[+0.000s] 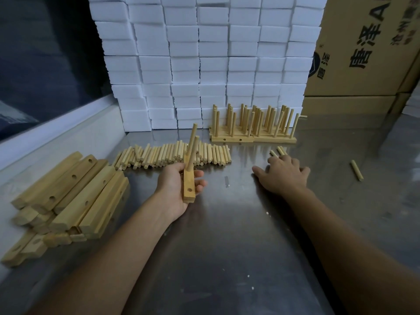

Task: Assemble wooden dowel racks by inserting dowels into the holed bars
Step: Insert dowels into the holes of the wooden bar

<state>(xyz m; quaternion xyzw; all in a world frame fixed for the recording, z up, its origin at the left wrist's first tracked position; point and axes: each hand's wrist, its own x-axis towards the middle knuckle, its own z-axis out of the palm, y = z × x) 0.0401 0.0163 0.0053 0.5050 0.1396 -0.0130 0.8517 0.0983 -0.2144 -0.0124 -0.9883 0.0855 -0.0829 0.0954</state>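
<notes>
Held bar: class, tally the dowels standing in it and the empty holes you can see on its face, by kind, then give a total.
Dowels standing in the bar: 2
Empty holes showing: 1
Total: 3

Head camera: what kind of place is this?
Probably a small workshop or packing room: a steel table, a heap of dowels, stacked white boxes and big cartons.
</notes>
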